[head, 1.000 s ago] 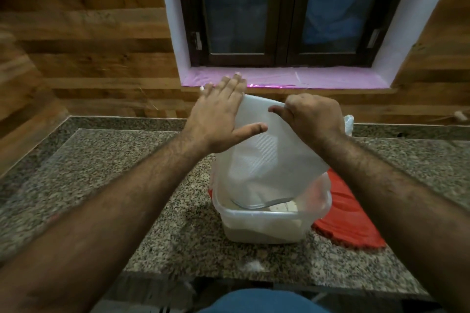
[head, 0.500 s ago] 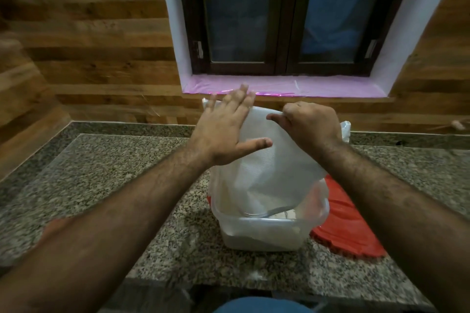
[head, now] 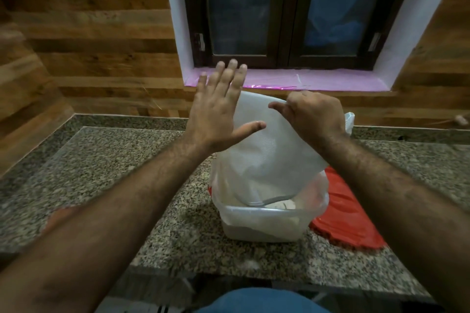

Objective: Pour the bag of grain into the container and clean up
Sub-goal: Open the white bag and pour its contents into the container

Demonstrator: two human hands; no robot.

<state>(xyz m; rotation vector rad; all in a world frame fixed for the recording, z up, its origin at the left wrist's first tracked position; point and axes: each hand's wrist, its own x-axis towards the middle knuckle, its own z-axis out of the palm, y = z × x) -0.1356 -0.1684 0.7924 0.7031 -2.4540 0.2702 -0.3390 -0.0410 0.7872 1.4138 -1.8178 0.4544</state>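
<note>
A white woven grain bag [head: 267, 152] hangs upside down, its mouth inside a translucent plastic container [head: 264, 221] on the granite counter. Pale grain lies in the container's bottom. My right hand [head: 312, 114] pinches the bag's upturned bottom edge and holds it up. My left hand [head: 221, 107] is flat with its fingers spread, at the bag's upper left side; I cannot tell whether it touches the bag. The bag looks slack and nearly flat.
A red cloth or lid [head: 346, 216] lies on the counter [head: 127, 185] right of and behind the container. A wooden wall and a window with a pink sill [head: 318, 79] stand behind. The counter's front edge runs just below the container.
My left hand has lifted a little and drawn left, off the bag's face. My right hand keeps its pinch on the bag's top edge.
</note>
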